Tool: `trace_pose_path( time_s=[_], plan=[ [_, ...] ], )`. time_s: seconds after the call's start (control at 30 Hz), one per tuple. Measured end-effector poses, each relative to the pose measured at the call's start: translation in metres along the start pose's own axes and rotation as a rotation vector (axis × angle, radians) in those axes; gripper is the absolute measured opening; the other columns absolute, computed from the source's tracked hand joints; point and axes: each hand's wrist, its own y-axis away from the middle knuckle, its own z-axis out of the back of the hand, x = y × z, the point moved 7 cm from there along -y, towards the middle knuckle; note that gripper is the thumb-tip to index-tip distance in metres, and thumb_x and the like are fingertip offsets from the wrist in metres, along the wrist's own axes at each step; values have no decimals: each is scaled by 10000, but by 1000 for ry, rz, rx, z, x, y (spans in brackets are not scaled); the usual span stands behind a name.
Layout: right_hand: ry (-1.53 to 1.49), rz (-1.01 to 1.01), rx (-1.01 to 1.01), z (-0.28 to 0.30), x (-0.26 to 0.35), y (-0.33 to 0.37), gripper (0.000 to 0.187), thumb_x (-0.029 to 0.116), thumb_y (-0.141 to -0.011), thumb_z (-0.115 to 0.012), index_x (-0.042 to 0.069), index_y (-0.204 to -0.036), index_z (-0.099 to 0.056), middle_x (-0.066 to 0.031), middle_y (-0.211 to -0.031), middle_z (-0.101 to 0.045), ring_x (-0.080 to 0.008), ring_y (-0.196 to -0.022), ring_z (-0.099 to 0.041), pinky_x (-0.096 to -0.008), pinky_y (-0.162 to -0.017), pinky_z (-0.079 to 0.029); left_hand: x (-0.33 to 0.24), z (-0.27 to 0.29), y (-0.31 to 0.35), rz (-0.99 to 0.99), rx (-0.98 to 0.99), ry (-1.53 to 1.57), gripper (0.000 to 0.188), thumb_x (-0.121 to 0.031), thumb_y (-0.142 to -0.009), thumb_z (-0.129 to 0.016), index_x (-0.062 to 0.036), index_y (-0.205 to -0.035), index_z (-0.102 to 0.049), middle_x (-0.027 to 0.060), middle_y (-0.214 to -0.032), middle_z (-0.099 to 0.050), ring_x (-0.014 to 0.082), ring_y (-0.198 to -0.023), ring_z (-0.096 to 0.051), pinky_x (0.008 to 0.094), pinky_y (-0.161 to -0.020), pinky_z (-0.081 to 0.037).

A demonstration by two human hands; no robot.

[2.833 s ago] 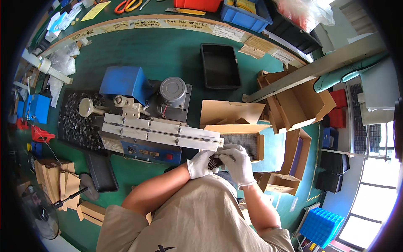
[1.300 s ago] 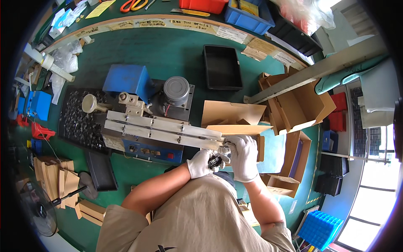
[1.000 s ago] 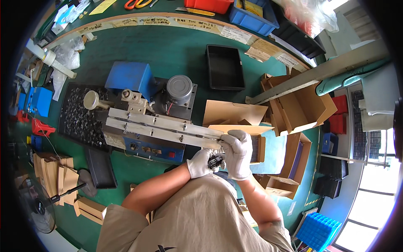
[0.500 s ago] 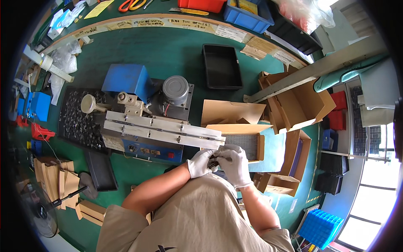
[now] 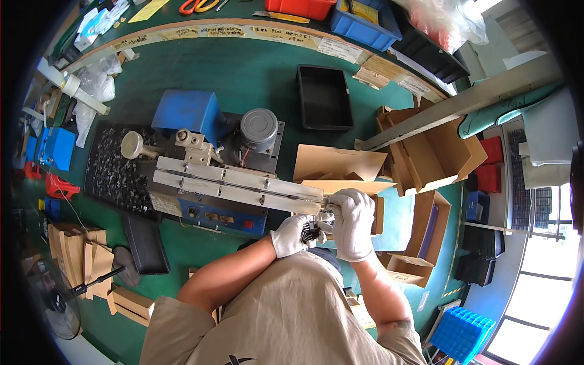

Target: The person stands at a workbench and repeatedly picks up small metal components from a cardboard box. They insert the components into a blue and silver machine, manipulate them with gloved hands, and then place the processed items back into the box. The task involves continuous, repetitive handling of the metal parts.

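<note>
My left hand (image 5: 288, 237), in a white glove, is closed around several small dark parts with shiny metal legs (image 5: 311, 231), just below the right end of the long metal track (image 5: 237, 184). My right hand (image 5: 354, 226), gloved too, is at that track end with its fingers bent and pinched together. Whatever sits between its fingertips is too small and too covered to make out. The track slants across the front of a bench machine with a blue cover (image 5: 185, 115) and a round grey motor (image 5: 258, 126).
Left of the machine lies a black tray (image 5: 115, 170) strewn with small dark parts. An open cardboard box (image 5: 378, 214) stands right behind my right hand, with more cartons (image 5: 435, 149) beyond. A black bin (image 5: 325, 97) sits at the back, below a shelf (image 5: 292, 35).
My right hand has moved up and slightly right, away from my left hand, to the end of the track. My left hand stays nearly in place, its dark parts now more exposed.
</note>
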Motion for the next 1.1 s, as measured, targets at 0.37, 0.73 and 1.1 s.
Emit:
trace_pose_path(
  time_s=[0.37, 0.73, 1.1],
  plan=[
    [-261, -277, -98, -7, -26, 28, 409, 25, -758, -785, 36, -1153, -679, -157, -1135, -639, -340, -1048, -609, -408, -915, -500, -5, -17, 9, 60, -32, -90, 368, -436, -1045, -494, -127, -1185, -636, 20, -1056, -665, 138, -838, -616, 269, -698, -515],
    [-387, -390, 110, -38, -25, 56, 129, 50, -807, -745, 10, -910, -679, -152, -1001, -681, -310, -888, -654, -373, -800, -525, 5, 19, -10, -1, -219, -364, 447, -488, -1069, -383, -131, -1147, -641, 31, -869, -658, 135, -698, -597, 278, -577, -463],
    [-213, -100, 32, -7, -16, 7, 173, -46, -829, -665, 46, -966, -614, -134, -913, -635, -353, -847, -614, -411, -764, -511, -3, -1, -5, 11, -121, -203, 354, -331, -1060, -409, -64, -1150, -624, 87, -946, -706, 150, -733, -609, 278, -659, -505]
  ],
)
